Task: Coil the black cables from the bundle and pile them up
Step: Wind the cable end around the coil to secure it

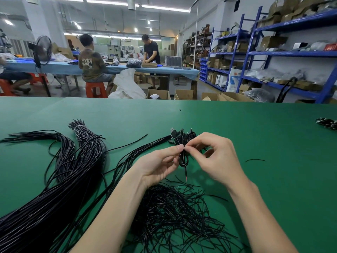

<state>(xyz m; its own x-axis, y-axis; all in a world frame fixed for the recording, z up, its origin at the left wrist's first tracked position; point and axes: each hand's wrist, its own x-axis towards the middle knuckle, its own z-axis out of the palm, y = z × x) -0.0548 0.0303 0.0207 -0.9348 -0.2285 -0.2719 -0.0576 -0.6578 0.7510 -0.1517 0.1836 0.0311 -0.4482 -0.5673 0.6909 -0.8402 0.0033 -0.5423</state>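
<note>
A small coiled black cable (182, 158) hangs between my two hands above the green table (255, 136); a thin red-tipped end sticks out below it. My left hand (160, 164) pinches the coil at its top with thumb and fingers. Facing it, my right hand (213, 156) pinches the same spot with thumb and forefinger. Behind the hands lies a pile of coiled cables (184, 136) with plug ends. A thick bundle of long black cables (60, 189) stretches from the near left toward the pile. Loose thin black ties (175, 214) lie in a heap under my forearms.
A second tied bundle of cables (80, 132) lies at the far left. One stray black tie (255, 160) lies to the right, and a small dark pile (327, 123) sits at the right edge. Beyond the table people work at a blue bench, with blue shelves on the right.
</note>
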